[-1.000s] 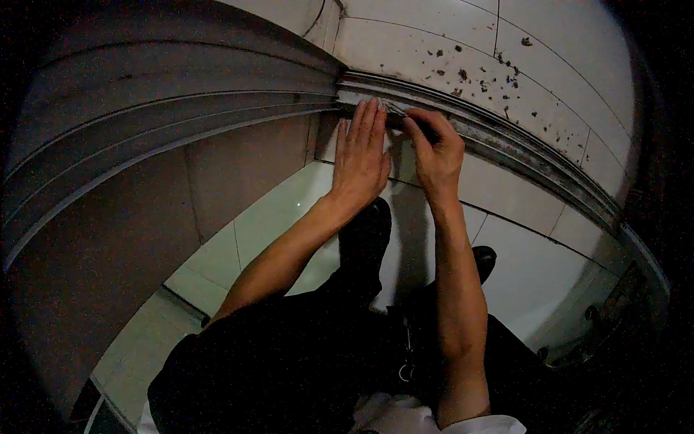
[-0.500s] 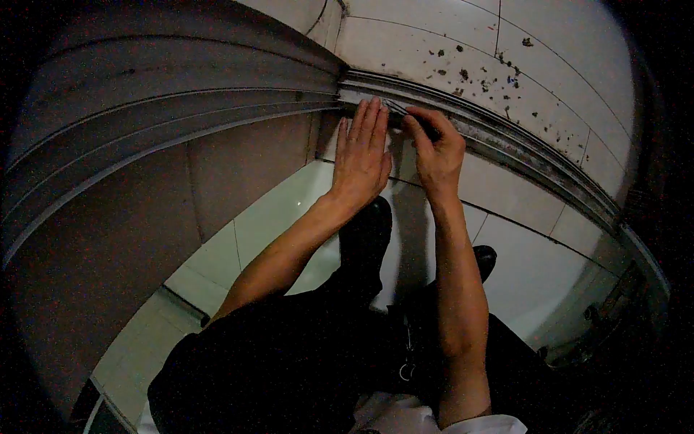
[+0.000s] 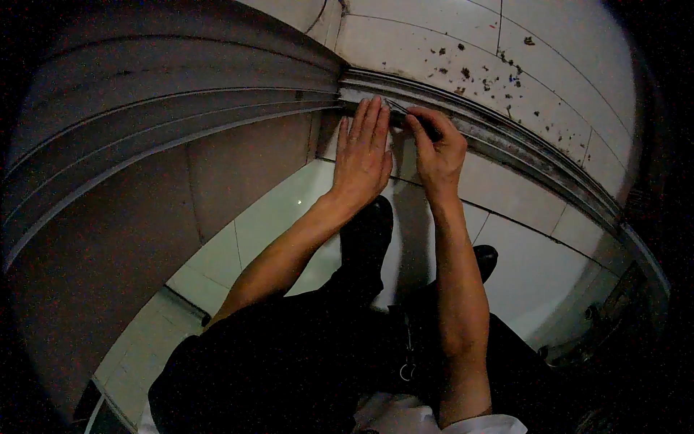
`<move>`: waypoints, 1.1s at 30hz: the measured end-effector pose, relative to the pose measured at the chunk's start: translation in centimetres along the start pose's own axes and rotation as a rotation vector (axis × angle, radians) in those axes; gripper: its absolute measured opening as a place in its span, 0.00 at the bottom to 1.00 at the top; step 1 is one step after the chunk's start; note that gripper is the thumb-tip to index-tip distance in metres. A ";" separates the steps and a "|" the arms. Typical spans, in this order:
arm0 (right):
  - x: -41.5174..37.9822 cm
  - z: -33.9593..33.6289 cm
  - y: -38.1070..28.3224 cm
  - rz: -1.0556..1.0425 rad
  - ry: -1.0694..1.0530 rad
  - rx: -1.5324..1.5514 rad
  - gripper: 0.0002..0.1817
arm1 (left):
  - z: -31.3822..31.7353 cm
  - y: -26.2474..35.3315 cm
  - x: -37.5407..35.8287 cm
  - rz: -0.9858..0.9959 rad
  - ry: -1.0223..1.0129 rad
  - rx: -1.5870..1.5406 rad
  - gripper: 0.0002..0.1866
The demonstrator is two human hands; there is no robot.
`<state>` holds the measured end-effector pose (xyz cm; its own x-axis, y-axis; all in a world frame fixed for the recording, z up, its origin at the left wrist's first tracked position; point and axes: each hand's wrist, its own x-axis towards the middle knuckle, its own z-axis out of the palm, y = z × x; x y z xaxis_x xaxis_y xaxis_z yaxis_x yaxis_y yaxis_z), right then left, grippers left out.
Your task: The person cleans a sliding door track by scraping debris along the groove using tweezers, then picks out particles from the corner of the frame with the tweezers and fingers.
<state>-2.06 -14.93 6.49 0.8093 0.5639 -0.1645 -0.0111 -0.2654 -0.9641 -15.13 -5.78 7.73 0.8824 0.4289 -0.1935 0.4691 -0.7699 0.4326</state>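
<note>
My left hand (image 3: 360, 155) lies flat with its fingers stretched out, the fingertips on the left end of a grooved metal floor track (image 3: 506, 139). Just to its right, my right hand (image 3: 441, 155) is closed on a thin tool (image 3: 397, 108) with a slim shaft. The shaft points left along the track and ends close to my left fingertips. A dark part inside my right fingers looks like its handle, mostly hidden. Whitish material, too small to name, shows by the tool's tip. Dirt and grime mark the track.
Dark crumbs of dirt (image 3: 465, 73) are scattered over the light tiles beyond the track. A tall grey ridged panel (image 3: 181, 108) stands on the left, meeting the track's end. My dark shoes (image 3: 367, 224) rest on the pale tiled floor (image 3: 524, 260) on the near side.
Both hands keep almost the same place and hold. The whole view has shifted very slightly.
</note>
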 end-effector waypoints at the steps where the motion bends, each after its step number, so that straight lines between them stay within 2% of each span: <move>1: 0.1 -0.2 -0.4 -0.008 -0.006 -0.012 0.08 | 0.0 0.0 0.0 -0.003 -0.004 0.005 0.46; 7: 0.0 -0.1 -0.5 -0.020 0.001 -0.009 0.08 | -0.1 0.0 0.0 0.011 0.011 -0.003 0.46; 10: 0.0 0.0 -0.7 0.004 0.003 -0.002 0.08 | -0.1 0.1 0.1 0.011 0.027 0.015 0.43; 14: 0.0 -0.2 -1.0 0.026 -0.002 -0.035 0.08 | -0.1 0.0 0.1 0.002 -0.003 0.007 0.47; 17: 0.1 -0.2 -0.9 0.010 0.005 -0.009 0.08 | 0.0 0.0 0.1 0.007 0.005 0.003 0.47; 20: 0.0 -0.1 -1.1 0.086 -0.005 0.122 0.09 | 0.0 0.0 0.0 0.012 0.012 -0.008 0.47; 23: 0.2 -0.4 -1.6 0.054 -0.023 0.014 0.10 | -0.1 0.0 0.0 0.016 0.020 -0.014 0.47; 29: 0.1 -0.3 -0.6 0.039 -0.018 0.001 0.09 | -0.1 0.0 0.0 0.011 0.014 -0.020 0.47; 33: 0.2 -0.6 -1.0 -0.062 -0.050 -0.067 0.08 | 0.0 0.0 0.0 0.015 0.022 -0.014 0.47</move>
<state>-1.54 -15.07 7.54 0.7769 0.6187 -0.1170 0.0788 -0.2798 -0.9568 -15.13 -5.73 7.76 0.8881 0.4278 -0.1679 0.4553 -0.7696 0.4476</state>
